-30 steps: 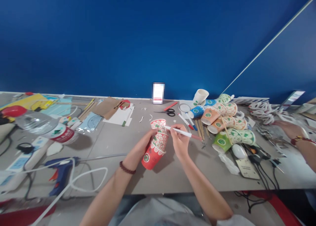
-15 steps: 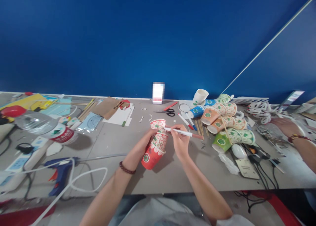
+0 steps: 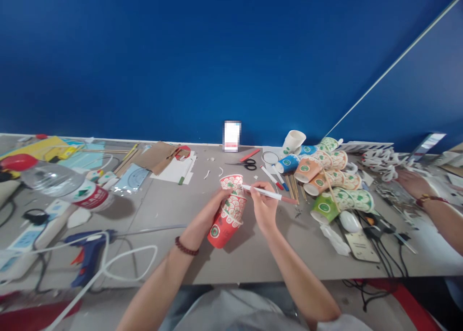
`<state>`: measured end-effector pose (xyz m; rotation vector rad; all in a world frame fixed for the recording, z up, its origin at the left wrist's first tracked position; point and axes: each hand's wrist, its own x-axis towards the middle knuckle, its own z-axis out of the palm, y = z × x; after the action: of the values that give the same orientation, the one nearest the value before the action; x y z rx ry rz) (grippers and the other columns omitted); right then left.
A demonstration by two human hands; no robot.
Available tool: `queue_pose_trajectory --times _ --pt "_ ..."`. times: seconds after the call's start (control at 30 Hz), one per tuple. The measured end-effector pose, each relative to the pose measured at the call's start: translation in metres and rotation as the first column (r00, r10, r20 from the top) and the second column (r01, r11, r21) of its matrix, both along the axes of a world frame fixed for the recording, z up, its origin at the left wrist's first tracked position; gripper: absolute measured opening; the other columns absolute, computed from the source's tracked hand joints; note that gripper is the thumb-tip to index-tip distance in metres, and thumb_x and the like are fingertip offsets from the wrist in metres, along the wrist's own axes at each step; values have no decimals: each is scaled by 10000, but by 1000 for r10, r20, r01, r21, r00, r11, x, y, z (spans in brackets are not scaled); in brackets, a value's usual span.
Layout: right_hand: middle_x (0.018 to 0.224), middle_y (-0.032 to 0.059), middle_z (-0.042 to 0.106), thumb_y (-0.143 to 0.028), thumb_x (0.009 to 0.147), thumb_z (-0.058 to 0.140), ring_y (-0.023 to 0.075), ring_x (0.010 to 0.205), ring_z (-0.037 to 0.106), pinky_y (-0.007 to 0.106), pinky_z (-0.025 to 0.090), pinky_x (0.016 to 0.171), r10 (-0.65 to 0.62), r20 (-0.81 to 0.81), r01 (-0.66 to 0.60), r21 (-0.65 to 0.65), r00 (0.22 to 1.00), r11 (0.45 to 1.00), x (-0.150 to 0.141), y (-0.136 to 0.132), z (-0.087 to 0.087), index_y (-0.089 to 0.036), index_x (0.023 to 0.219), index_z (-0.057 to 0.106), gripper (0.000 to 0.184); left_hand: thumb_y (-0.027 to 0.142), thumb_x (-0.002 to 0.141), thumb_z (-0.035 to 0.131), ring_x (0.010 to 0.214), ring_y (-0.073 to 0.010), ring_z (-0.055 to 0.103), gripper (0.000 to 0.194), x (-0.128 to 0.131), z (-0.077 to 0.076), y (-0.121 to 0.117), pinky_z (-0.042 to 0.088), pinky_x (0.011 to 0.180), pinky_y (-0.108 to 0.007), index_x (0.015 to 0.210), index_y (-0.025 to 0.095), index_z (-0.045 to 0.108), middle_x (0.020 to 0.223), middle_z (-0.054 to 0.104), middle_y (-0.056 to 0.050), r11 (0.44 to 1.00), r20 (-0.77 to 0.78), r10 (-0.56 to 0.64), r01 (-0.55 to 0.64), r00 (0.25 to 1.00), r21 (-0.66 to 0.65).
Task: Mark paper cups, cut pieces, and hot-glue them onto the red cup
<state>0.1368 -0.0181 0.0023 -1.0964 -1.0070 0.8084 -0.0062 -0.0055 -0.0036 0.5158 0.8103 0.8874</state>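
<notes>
In front of me a stack of red and white patterned paper cups [image 3: 223,230] lies tilted, its plain red base toward me. My left hand [image 3: 219,201] is closed round its left side, with the thumb on the patterned part. A white marker [image 3: 266,192] with a reddish end is pinched in my right hand [image 3: 265,205]. The marker's tip is at the upper right side of the cups; I cannot tell whether it touches them. Black-handled scissors [image 3: 249,164] lie beyond, and red and blue markers [image 3: 277,179] lie to the right.
More stacked paper cups [image 3: 325,208] lie at the right, beside wooden sticks [image 3: 292,188]. A co-worker's hand [image 3: 414,184] is at the far right near white cables [image 3: 379,162]. At left are a water bottle [image 3: 68,184], a blue glue gun [image 3: 88,256] and a power strip [image 3: 36,239]. A phone [image 3: 232,137] stands against the wall.
My hands, the cups and the marker are almost where they were. At the far right, the co-worker's hand has shifted slightly.
</notes>
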Motion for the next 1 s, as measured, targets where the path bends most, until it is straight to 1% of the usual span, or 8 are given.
queue_pose_trajectory --times 0.1,0.2,0.3,0.5,0.63,0.8,0.9,1.0 --pt "758 12 650 -292 782 621 183 752 656 318 526 696 37 -24 -37 12 999 999 0 0 1 -202 778 547 117 329 771 663 710 -206 665 371 0 3 -1 543 668 -304 1054 97 597 816 698 -80 1000 13 -10 10 1000 16" --pt "778 25 675 -294 783 614 207 808 676 339 533 723 71 -51 -70 23 996 997 -1 0 2 -207 776 537 117 331 769 664 693 -200 663 363 -1 6 -2 544 674 -304 1032 91 598 807 698 -83 1000 16 -10 9 1000 17" --pt "765 17 658 -307 784 616 207 797 673 340 534 711 60 -65 -59 19 996 998 -2 0 1 -209 781 535 127 332 762 667 672 -194 664 348 -1 6 -2 546 661 -301 1013 99 606 805 702 -81 1000 4 -7 7 1000 1" --pt "722 -18 582 -298 791 619 153 663 617 304 514 649 -17 -23 17 7 1000 1000 1 1 -5 -198 795 550 121 328 747 665 641 -199 670 344 1 4 -1 553 633 -311 1010 111 621 769 700 -73 1000 -9 -3 3 1000 -5" --pt "736 -14 594 -290 790 618 163 695 634 305 517 660 -8 -31 9 7 999 1000 1 1 -5 -198 800 550 115 317 746 666 656 -206 673 332 1 6 -2 561 627 -318 1006 115 626 780 702 -76 1000 -9 16 -16 1000 10" --pt "763 6 656 -267 792 612 200 809 677 328 532 714 71 -77 -69 27 994 997 -1 -1 1 -211 785 538 93 325 757 666 659 -199 673 336 2 8 -3 566 644 -311 1019 118 625 795 704 -79 1000 -13 10 -10 1000 22" --pt "773 15 673 -275 788 618 204 812 681 332 534 713 75 -84 -73 22 994 997 -2 -2 3 -215 781 534 104 318 760 665 654 -193 675 320 2 8 -2 566 646 -300 1012 125 627 784 705 -74 999 -18 16 -15 1000 36" --pt "770 14 667 -301 785 623 202 796 678 341 535 723 63 -77 -62 21 995 998 -2 -2 2 -215 783 532 126 326 751 671 653 -202 676 331 2 8 -2 572 642 -320 1012 128 622 789 708 -78 999 -18 16 -15 1000 33"
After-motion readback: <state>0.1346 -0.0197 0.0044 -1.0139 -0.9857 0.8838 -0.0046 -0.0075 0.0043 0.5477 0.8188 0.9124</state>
